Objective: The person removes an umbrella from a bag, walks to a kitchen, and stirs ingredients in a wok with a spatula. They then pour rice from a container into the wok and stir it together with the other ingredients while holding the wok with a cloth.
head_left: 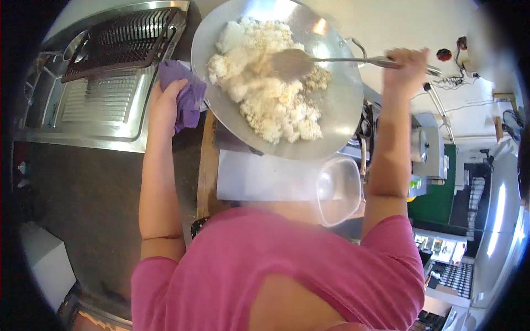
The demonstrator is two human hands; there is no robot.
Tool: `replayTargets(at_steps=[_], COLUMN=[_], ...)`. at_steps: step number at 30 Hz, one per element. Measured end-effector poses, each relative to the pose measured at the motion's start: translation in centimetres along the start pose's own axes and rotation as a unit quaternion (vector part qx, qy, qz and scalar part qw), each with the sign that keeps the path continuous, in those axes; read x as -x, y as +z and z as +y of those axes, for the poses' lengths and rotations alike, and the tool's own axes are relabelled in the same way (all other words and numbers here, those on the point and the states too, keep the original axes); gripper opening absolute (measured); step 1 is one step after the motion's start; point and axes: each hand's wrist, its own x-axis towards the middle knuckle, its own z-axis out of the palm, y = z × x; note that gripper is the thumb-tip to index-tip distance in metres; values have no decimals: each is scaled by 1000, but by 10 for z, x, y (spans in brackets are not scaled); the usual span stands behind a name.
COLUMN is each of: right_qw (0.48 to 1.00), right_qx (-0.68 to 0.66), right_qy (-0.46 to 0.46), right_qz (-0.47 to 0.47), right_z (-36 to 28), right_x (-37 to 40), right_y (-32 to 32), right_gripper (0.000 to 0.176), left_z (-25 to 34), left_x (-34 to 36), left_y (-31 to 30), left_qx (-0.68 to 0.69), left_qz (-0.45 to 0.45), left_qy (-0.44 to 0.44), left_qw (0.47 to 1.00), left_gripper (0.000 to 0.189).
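— What is at the far left?
— A steel drainboard (99, 102) with a dark dish rack (124, 38) on its upper part, set beside a dark surface (83, 187). A white box (47, 265) stands lower down, near the edge.
— And in the middle?
— A white board (259, 176) lies flat. A wooden board (208, 165) is just beside it on the left, and a clear plastic bowl (338, 190) overlaps its right end.
— To the right?
— A steel appliance (428, 146) near a green panel (436, 198), a silver refrigerator (499, 220) along the edge, a checked cloth (461, 276) lower down, and a red knob (443, 54) with cables by the wall.
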Motion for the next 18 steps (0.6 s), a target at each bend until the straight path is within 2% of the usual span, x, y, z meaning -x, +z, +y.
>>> replayTargets(at_steps=[3, 5, 6, 7, 9, 11, 14, 18], right_qw=[994, 989, 982, 992, 967, 956, 969, 979], right_qx=[24, 50, 81, 27, 91, 87, 24, -14], right_qy=[-41, -55, -64, -69, -24, 37, 133, 197], right_qz=[103, 131, 157, 101, 237, 278, 207, 50], right_z=[-25, -8, 7, 35, 87, 157, 223, 228], right_x=[-46, -88, -113, -146, -178, -206, -227, -235], right_y=[-2, -16, -27, -58, -58, -77, -77, -46], right_gripper=[37, 35, 33, 28, 26, 28, 31, 36], left_z=[11, 12, 14, 16, 15, 18, 18, 14], left_x=[-12, -21, -25, -26, -27, -27, -23, -22], left_y=[-3, -4, -6, -5, -3, 0, 5, 9], left_qx=[-22, -32, -39, -28, -27, -39, -31, -3], left_qz=[-31, -41, -50, -58, -52, -50, -4, 5], left_qy=[-28, -29, -36, -31, -25, -8, -28, -15], left_qw=[999, 998, 997, 997, 998, 998, 999, 1000], left_gripper=[39, 39, 38, 37, 36, 36, 36, 35])
